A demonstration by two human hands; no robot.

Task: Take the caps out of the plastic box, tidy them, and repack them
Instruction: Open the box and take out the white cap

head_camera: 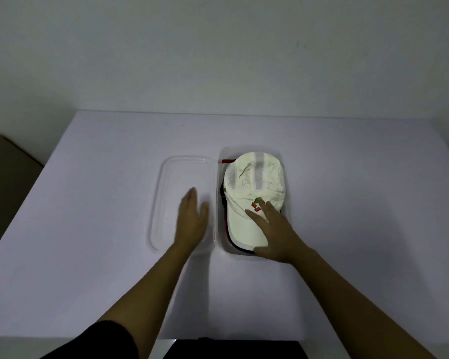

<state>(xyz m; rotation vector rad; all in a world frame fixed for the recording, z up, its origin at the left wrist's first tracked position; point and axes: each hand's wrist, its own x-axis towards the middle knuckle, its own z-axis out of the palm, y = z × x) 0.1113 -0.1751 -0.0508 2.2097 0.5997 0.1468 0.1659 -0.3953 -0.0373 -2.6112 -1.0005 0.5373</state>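
On the pale table (88, 203) a clear lid (163, 177) lies flat, at 9 o'clock from the plastic box (224, 154) and just beside it. The left hand (192, 218) is over the near half of the lid with its fingers straight and close together, pointing to 12 o'clock (it is blurred, so whether it touches the lid cannot be told). It holds nothing.

The box holds a stack of caps. The white cap (252, 177) lies on top, its crown toward 12 o'clock and its brim toward 6. Under it a dark cap edge (222, 195) shows at 9 o'clock and a red edge (227, 161) at about 10.

The right hand (275, 229) rests on the brim from 5 o'clock. Its fingers (255, 217) are spread apart and nearly straight, lying flat on the cloth rather than closed round it. One fingertip reaches the red-and-green logo (256, 204) on the cap's front, and the thumb lies at the brim's near edge.
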